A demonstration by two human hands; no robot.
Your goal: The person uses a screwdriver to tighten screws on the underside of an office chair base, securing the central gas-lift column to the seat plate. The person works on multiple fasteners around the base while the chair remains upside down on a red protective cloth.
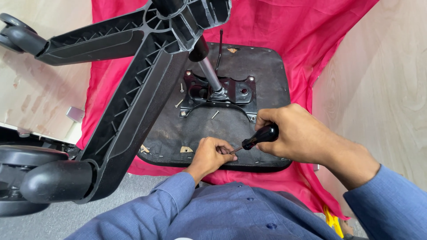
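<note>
Blue sleeves (213,213) fill the near edge of the view. Beyond them an upturned seat (222,106) lies on a red cloth (284,26), its black fabric underside facing up; it looks broad, stiff and fairly heavy, best gripped at its rim. The star base (133,84) with its castors (49,178) stands over the seat's left half on the steel column (209,73), so the assembly is judged top-heavy and apt to tip. The column meets a black plate (222,93) bolted near the seat's far middle. Loose screws (215,114) lie around the plate: small, hard, easily rolled.

Right hand (298,133): fingers wrapped tight around the black handle of a screwdriver (260,137), a smooth grip needing a firm fist. Its tip points at the seat's near edge. Left hand (211,153): fingers curled together, pinching at the tip, apparently steadying a small fastener; the fastener itself cannot be made out.
</note>
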